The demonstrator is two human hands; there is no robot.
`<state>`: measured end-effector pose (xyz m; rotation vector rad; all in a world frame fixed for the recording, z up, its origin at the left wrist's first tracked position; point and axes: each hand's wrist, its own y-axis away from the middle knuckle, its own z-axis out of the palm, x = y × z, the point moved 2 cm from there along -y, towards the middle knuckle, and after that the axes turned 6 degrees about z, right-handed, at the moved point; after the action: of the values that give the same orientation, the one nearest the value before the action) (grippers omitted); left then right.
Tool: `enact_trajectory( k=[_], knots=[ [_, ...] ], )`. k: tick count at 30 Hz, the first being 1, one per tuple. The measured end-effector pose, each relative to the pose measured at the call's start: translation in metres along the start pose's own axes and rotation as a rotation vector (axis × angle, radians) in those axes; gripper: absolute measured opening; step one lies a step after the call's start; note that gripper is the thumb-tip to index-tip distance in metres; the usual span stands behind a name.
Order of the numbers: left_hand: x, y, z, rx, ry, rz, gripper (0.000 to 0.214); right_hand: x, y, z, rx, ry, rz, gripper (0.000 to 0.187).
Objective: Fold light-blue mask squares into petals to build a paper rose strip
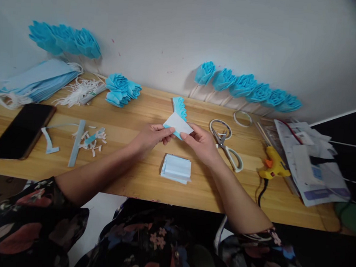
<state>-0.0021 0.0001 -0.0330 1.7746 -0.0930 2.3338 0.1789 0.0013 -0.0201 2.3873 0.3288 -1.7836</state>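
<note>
Watching from my remote station, I saw both hands raised just above the middle of the counter [126, 178]. The left hand [151, 136] had its grip pinched shut on the left corner of a folded white-and-blue piece [178, 124]. The right hand [200, 142] had its grip clamped on the same piece's right end, thumb on top. The piece was clear of the wood, tilted up toward the far edge.

Directly below it, nearer the front edge, lay a small stack of cut pieces [176, 168]. Just behind the hands stood a pleated blue strip [180, 106].

To the right of the right hand lay scissors [226, 147], blades apart. A yellow glue gun [273, 164] rested further toward the right end, beside loose papers [310, 159].

Toward the left end lay trimmed scraps [86, 137] and a dark phone [21, 130]. At the far left corner sat a pile of blue masks [38, 79], with a blue flower [121, 89] along the far edge. A row of blue flowers [245, 85] leaned on the wall at the far right.
</note>
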Motion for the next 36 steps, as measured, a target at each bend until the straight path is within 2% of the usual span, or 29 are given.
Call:
enact_trajectory(
  k=[5, 11, 16, 20, 23, 26, 30, 33, 36],
  knots=[
    [0.002, 0.002, 0.001, -0.038, -0.093, 0.002, 0.032, -0.003, 0.001, 0.002, -0.046, 0.028, 0.006, 0.041],
    [0.000, 0.001, 0.002, -0.028, 0.118, -0.032, 0.036, -0.006, 0.003, 0.002, -0.047, 0.040, 0.020, 0.034],
    [0.002, 0.003, 0.006, -0.094, 0.122, -0.047, 0.044, -0.001, 0.001, 0.002, -0.007, 0.007, -0.009, 0.041],
    [0.002, 0.005, 0.005, -0.074, 0.009, -0.028, 0.037, 0.003, 0.000, 0.005, -0.001, -0.005, -0.036, 0.043],
    [0.003, 0.003, 0.003, -0.039, 0.053, -0.031, 0.029, 0.002, 0.001, 0.001, 0.003, 0.019, -0.057, 0.047],
    [0.006, 0.000, 0.002, -0.047, 0.166, -0.051, 0.023, -0.004, 0.002, -0.012, 0.078, 0.121, -0.158, 0.045],
    [0.010, 0.000, 0.002, -0.038, 0.229, -0.094, 0.020, -0.017, 0.004, -0.025, 0.146, 0.442, -0.468, 0.048],
    [0.011, 0.001, 0.002, -0.040, 0.243, -0.129, 0.018, -0.020, 0.004, -0.022, 0.113, 0.627, -0.645, 0.050],
    [0.011, 0.002, 0.003, -0.050, 0.248, -0.149, 0.017, -0.019, 0.004, -0.014, 0.082, 0.675, -0.704, 0.045]
  ],
)
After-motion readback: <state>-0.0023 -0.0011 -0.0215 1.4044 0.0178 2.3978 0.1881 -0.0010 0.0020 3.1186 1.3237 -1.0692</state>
